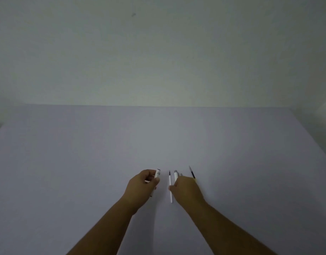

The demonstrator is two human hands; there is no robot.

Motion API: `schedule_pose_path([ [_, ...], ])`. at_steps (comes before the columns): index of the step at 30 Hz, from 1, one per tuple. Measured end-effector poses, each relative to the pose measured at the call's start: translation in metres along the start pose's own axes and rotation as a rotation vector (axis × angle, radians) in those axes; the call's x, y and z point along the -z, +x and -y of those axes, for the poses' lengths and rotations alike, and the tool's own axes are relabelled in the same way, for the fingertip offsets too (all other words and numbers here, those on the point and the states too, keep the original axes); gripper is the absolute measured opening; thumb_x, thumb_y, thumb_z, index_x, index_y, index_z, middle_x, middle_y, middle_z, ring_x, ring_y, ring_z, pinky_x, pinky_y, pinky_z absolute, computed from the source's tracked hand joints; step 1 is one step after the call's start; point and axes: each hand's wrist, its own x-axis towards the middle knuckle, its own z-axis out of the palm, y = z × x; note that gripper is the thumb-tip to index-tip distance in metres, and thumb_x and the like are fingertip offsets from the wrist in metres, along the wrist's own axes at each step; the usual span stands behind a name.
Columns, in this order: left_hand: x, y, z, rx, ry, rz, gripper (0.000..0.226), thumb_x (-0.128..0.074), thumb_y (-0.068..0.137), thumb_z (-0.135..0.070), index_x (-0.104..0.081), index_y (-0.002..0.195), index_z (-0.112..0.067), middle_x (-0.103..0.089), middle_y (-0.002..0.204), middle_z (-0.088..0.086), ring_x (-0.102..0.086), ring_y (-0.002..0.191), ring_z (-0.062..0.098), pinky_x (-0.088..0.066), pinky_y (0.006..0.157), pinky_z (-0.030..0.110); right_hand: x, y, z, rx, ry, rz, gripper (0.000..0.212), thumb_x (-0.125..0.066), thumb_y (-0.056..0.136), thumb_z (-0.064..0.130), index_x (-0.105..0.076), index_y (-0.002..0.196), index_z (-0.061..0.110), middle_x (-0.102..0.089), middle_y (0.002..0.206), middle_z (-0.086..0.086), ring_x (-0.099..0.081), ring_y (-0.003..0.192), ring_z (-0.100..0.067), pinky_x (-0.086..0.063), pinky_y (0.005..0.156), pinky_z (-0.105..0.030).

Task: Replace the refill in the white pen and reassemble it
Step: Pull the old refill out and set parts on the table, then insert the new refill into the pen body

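Observation:
My left hand (143, 186) is closed around the white pen barrel (157, 173), whose black-tipped end sticks out above the thumb. A thin white refill (170, 194) with a dark tip lies lengthwise on the table between my hands. The thumb of my right hand (186, 190) touches the middle of that refill, and its fingers curl down over the table. I cannot tell whether it grips the refill. Just above the right-hand fingers lies a short white pen section with a grey end (175, 174). Beside it is a small grey part (181, 174).
A second refill (192, 173), dark with a metal tip and a yellowish lower part, lies to the right of my right hand, partly hidden by it. Everything rests on a wide pale grey table (85, 162) against a plain wall.

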Motion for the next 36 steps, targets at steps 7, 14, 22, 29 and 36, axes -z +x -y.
schedule_pose_path([
  [7,0.001,-0.003,0.009,0.041,0.007,0.01,0.024,-0.058,0.089,-0.027,-0.063,0.112,-0.018,-0.066,0.093,-0.001,-0.065,0.084,0.017,-0.055,0.071,0.028,-0.021,-0.006,0.0,-0.034,-0.085,-0.107,0.027,-0.053,0.092,0.029,-0.063,0.104,0.007,-0.068,0.105,-0.011,-0.066,0.094,-0.025,-0.054,0.075,-0.033],
  [14,0.004,-0.009,0.017,0.053,0.052,0.017,0.022,-0.06,0.088,-0.029,-0.064,0.107,-0.019,-0.065,0.09,-0.003,-0.061,0.078,0.013,-0.047,0.057,0.017,-0.023,-0.015,0.005,-0.036,0.042,-0.071,0.023,-0.051,0.09,0.021,-0.066,0.095,0.005,-0.069,0.092,-0.011,-0.067,0.083,-0.025,-0.046,0.061,-0.025],
  [22,0.007,-0.014,0.001,-0.032,0.147,0.029,0.009,-0.064,0.086,-0.027,-0.067,0.093,-0.023,-0.064,0.086,-0.006,-0.059,0.078,0.012,-0.048,0.072,0.026,0.032,-0.027,0.025,0.009,0.851,-0.197,0.006,-0.061,0.083,0.017,-0.063,0.079,0.014,-0.07,0.079,-0.008,-0.064,0.063,-0.013,-0.051,0.06,-0.031],
  [29,0.002,-0.019,-0.015,-0.085,0.115,0.026,0.009,-0.063,0.086,-0.024,-0.068,0.094,-0.022,-0.065,0.086,-0.004,-0.058,0.076,0.013,-0.048,0.072,0.026,0.049,-0.036,0.024,0.024,0.896,-0.19,0.009,-0.062,0.083,0.019,-0.067,0.082,0.011,-0.067,0.072,-0.001,-0.058,0.058,-0.008,-0.046,0.056,-0.023],
  [36,-0.006,-0.02,-0.022,-0.117,0.113,0.048,0.006,-0.064,0.086,-0.025,-0.068,0.091,-0.026,-0.065,0.082,-0.007,-0.057,0.072,0.008,-0.048,0.07,0.023,0.048,-0.04,0.013,0.072,0.858,-0.056,0.009,-0.067,0.08,0.026,-0.071,0.075,0.02,-0.062,0.066,0.006,-0.052,0.06,-0.008,-0.044,0.058,-0.023],
])
